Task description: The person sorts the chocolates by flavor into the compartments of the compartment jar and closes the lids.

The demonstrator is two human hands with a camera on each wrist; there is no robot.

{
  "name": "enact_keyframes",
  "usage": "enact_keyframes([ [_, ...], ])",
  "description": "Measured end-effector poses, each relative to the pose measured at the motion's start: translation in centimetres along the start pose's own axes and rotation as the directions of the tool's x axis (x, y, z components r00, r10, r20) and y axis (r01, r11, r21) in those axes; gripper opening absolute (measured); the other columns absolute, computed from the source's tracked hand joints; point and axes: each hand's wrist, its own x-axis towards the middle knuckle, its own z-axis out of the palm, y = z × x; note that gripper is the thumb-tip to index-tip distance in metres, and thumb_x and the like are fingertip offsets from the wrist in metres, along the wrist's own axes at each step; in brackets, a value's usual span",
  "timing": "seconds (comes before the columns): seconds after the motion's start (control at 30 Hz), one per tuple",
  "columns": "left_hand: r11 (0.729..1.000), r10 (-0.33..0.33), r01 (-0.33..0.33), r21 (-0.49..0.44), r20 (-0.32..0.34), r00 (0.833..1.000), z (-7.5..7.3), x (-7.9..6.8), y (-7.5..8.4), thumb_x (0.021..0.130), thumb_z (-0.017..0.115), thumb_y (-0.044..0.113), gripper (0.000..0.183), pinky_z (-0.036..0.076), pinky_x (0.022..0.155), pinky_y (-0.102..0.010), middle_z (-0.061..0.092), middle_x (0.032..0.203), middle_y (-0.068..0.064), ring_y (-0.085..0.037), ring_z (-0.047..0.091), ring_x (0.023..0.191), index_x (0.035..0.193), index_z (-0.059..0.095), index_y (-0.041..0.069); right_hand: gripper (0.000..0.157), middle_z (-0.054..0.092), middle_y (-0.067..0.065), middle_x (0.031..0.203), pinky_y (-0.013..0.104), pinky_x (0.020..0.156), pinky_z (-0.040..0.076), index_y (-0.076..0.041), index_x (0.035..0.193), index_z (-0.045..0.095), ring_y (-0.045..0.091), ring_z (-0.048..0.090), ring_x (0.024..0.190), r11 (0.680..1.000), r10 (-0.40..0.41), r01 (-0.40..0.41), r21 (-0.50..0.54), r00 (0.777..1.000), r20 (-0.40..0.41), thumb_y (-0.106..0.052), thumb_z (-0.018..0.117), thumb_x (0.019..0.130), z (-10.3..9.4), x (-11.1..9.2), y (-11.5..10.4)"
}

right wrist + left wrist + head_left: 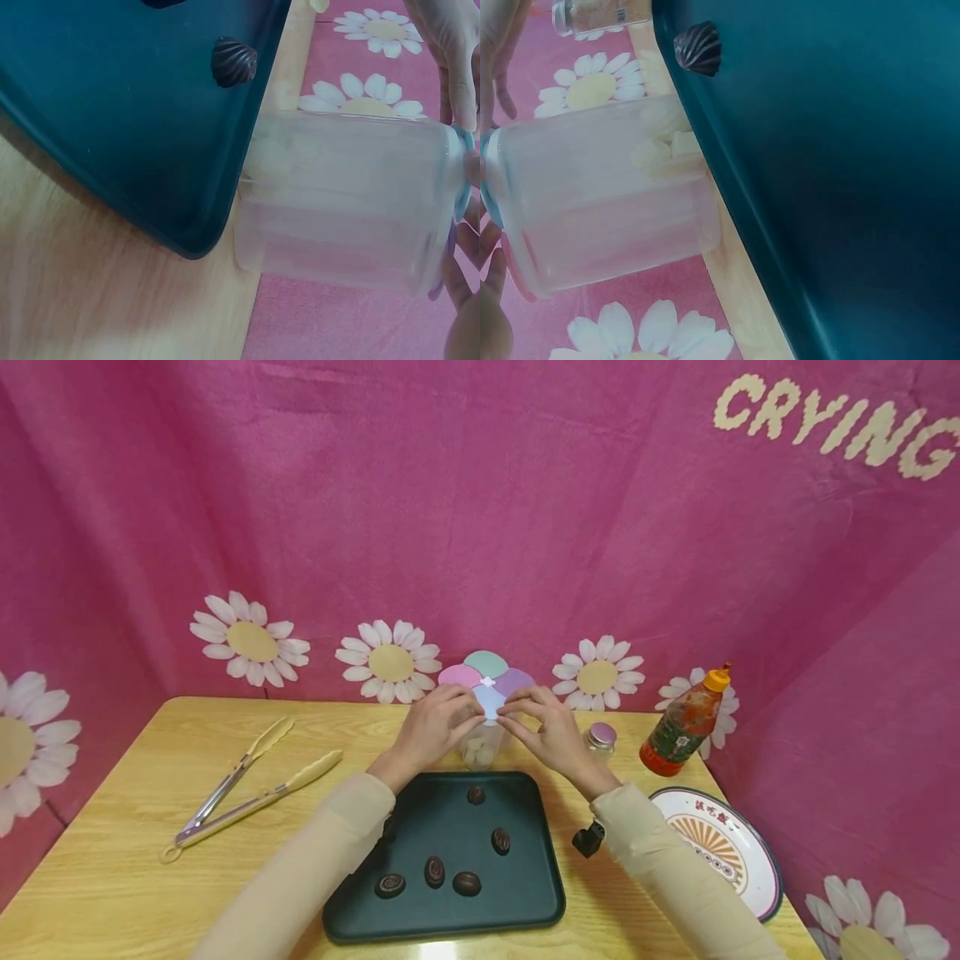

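Note:
A clear plastic storage container (592, 217) stands upright behind the tray, with a few pale pieces (664, 142) at its bottom. Its lid has rounded petals: green (485, 662), pink (459, 675), purple (513, 682) and blue (490, 702). On the blue petal's left edge, my left hand (438, 722) pinches with thumb and fingers. From the other side my right hand (553, 732) does the same at the right edge. Just in front lies a dark baking tray (517, 902) with several chocolates (434, 872) spread over it, one shell-shaped (234, 62).
Open metal tongs (225, 810) with cream tips lie at the left. To the right stand a small jar (601, 737) with a purple lid and a tilted-looking red sauce bottle (682, 727). A decorated plate (753, 868) sits by the right table edge. A pink curtain (480, 527) hangs behind.

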Motion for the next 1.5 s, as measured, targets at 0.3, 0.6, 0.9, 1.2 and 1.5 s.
enact_keyframes([
  [0.3,1.0,-0.011,0.011,0.009,0.026,1.0,-0.5,-0.3,0.0,0.087,0.086,0.018,0.017,0.062,0.093,-0.037,0.074,0.107,-0.005,-0.022,0.068,0.105,0.101,0.078,0.012,0.016,0.074,0.01,0.106,0.036,0.073,0.054,-0.009,0.103,0.082,0.025,0.066,0.1,1.0,-0.019,0.019,-0.009,1.0,-0.013,-0.01,0.085,0.087,0.4,0.0,-0.1],
  [0.6,0.999,-0.012,0.007,0.038,0.12,0.993,-1.3,0.6,0.5,0.088,0.087,0.025,0.022,0.06,0.079,-0.034,0.076,0.101,-0.003,-0.019,0.067,0.093,0.103,0.078,0.012,0.022,0.075,0.01,0.112,0.047,0.09,0.056,-0.009,0.111,0.08,0.029,0.067,0.109,0.993,0.114,-0.113,0.038,0.993,-0.025,-0.01,0.083,0.089,-0.7,-0.5,0.6],
  [0.9,0.999,0.0,-0.004,0.043,0.082,0.997,-0.2,1.3,1.2,0.089,0.086,0.026,0.022,0.06,0.084,-0.033,0.073,0.104,-0.004,-0.019,0.067,0.094,0.104,0.079,0.012,0.03,0.073,0.013,0.125,0.055,0.106,0.05,-0.006,0.122,0.075,0.033,0.067,0.122,0.97,0.232,-0.232,0.069,0.973,0.019,-0.018,0.077,0.095,-1.1,1.0,2.9],
  [1.2,0.991,0.031,-0.036,0.129,0.038,0.999,1.4,1.8,1.5,0.089,0.086,0.029,0.023,0.058,0.087,-0.032,0.074,0.103,-0.003,-0.02,0.067,0.098,0.104,0.079,0.013,0.034,0.069,0.012,0.138,0.051,0.098,0.054,-0.01,0.129,0.074,0.031,0.066,0.126,0.949,0.308,-0.313,0.033,0.945,0.113,-0.028,0.071,0.099,-0.2,2.3,4.2],
  [1.5,0.991,0.024,-0.031,0.131,0.056,0.998,1.1,1.7,1.2,0.088,0.087,0.024,0.019,0.058,0.091,-0.033,0.076,0.103,-0.003,-0.022,0.067,0.1,0.102,0.08,0.012,0.036,0.068,0.014,0.141,0.044,0.09,0.055,-0.01,0.131,0.074,0.031,0.068,0.123,0.95,0.304,-0.31,0.025,0.943,0.137,-0.03,0.07,0.1,0.0,2.3,4.4],
])
